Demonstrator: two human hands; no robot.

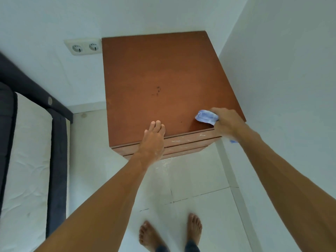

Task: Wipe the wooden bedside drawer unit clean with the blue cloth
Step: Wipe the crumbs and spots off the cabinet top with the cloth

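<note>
- right hand (227, 122) is closed around the bunched blue cloth (207, 116), pressing it on the near right corner of the drawer unit (163, 79) top; left hand (152, 140) lies open and flat over the front edge, probably steadying it
- looks like early days to me; dark specks (157, 90) mid-top are untouched, and pale smears (181, 140) sit on the drawer fronts
- fronts are barely visible from up here, sides are hidden, and part of the cloth is tucked under the hand
</note>
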